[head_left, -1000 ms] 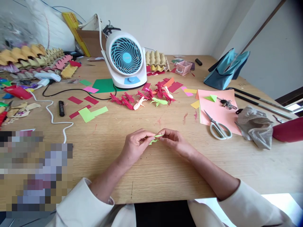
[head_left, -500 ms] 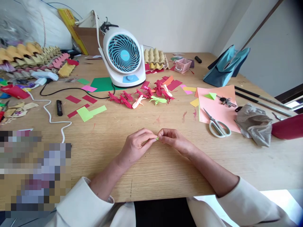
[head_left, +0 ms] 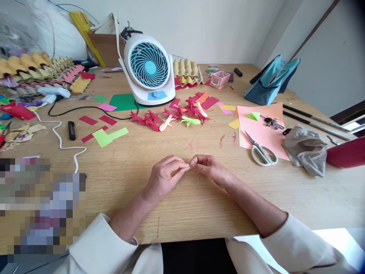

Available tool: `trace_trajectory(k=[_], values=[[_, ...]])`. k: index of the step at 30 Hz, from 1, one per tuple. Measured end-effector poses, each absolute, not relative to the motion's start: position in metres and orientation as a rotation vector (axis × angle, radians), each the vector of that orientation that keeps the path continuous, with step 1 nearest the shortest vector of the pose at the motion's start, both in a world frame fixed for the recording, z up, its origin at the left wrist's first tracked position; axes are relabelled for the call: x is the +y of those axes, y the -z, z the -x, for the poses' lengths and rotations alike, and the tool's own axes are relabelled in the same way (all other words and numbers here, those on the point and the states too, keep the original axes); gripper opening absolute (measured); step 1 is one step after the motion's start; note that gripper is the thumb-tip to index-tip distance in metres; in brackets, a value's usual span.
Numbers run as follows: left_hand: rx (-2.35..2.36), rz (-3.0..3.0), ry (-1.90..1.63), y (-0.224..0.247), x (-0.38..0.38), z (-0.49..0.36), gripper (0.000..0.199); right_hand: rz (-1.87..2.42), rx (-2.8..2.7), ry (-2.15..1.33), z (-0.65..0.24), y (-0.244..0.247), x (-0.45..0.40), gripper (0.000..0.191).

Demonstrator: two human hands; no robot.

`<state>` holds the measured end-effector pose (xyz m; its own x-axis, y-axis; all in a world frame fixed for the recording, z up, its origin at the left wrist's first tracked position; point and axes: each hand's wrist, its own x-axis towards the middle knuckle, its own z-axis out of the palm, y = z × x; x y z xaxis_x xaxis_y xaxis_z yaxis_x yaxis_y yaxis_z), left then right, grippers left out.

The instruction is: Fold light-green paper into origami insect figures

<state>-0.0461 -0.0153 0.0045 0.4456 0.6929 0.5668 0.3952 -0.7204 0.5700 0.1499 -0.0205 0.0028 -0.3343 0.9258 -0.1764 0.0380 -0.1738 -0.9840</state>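
Light-green paper [head_left: 189, 168], mostly hidden, sits above the worktop [head_left: 199, 217], inward from its near edge, pinched narrowly between thumb and fingertips of the left hand [head_left: 167, 173] and right hand [head_left: 209, 167], probably because so small a piece needs steadying from both ends.

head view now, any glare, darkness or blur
Head view, bottom right: a white patch glares below the brown wood-grain table; head view, top right: the corner is dark; head view, lower left: coarse pixelation; head view, centre: the light-green paper piece between left hand and right hand is too hidden to judge sharpness.
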Motion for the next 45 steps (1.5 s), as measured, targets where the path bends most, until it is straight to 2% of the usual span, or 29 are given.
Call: trace_trajectory(k=[19,26,45], values=[[0.900,-2.340,-1.174,-0.002,-0.016,0.043,0.006,1.176,-1.434,-1.707,-0.156,-0.006,-0.015,0.045],[0.893,-2.355,-1.196,-0.002,-0.016,0.044,0.008,1.133,-1.417,-1.728,-0.156,-0.003,-0.015,0.042],[0.962,-2.277,-1.212,0.001,-0.019,0.042,0.007,1.215,-1.494,-1.561,-0.153,0.001,-0.016,0.044]])
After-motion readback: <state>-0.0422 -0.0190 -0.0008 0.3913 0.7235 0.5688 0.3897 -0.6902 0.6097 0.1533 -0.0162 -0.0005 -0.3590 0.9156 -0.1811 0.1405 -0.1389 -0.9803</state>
